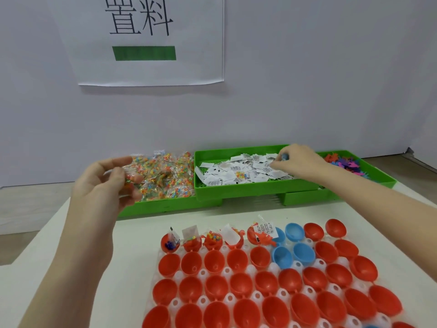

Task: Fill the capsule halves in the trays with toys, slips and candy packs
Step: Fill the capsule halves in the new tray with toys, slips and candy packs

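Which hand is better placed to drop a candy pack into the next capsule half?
Left hand: it already pinches a candy pack. The right hand is over the paper slips.

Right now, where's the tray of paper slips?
In the head view, the tray of paper slips sits at the back of the table, centre-right, between the candy packs on its left and the toys on its right, with the right hand reaching into it.

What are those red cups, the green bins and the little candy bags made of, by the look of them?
Red cups: probably hard plastic, smooth and slightly glossy, with soft highlights inside.
Green bins: likely moulded plastic, matt, with a perforated floor and straight rims.
Candy bags: thin clear film, seemingly plastic; it crinkles, glints, and shows coloured beads inside. The left hand holds one.
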Action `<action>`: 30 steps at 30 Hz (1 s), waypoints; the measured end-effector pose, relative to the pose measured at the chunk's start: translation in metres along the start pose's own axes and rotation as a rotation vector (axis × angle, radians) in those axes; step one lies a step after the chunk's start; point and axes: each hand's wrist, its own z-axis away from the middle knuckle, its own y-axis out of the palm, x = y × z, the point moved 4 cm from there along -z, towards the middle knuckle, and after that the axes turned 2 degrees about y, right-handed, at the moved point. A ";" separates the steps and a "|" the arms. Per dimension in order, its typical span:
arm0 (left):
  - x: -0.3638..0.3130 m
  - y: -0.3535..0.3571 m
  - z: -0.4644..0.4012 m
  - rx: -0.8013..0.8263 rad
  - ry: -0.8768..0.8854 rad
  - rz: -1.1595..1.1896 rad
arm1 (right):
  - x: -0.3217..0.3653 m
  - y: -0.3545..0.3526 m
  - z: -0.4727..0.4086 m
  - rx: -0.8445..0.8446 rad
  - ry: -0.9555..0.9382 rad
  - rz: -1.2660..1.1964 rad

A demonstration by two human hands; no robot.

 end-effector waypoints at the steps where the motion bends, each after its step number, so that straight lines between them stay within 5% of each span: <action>1: 0.000 0.002 0.001 0.014 0.010 -0.015 | 0.002 0.003 -0.001 0.024 0.018 0.087; 6: -0.002 0.017 0.009 0.091 0.041 -0.042 | -0.004 0.008 -0.010 0.070 0.135 0.067; 17: -0.009 0.035 0.023 0.222 0.087 -0.036 | -0.006 -0.006 0.004 -0.191 0.072 -0.189; 21: -0.010 0.044 0.031 0.268 0.064 0.020 | 0.001 -0.018 0.020 -0.230 0.098 -0.586; 24: -0.009 0.056 0.038 0.342 0.025 0.018 | 0.020 -0.031 0.050 -0.186 0.081 -0.865; 30: -0.007 0.083 0.061 0.548 -0.128 0.033 | 0.057 -0.043 0.127 -0.008 -0.066 -0.997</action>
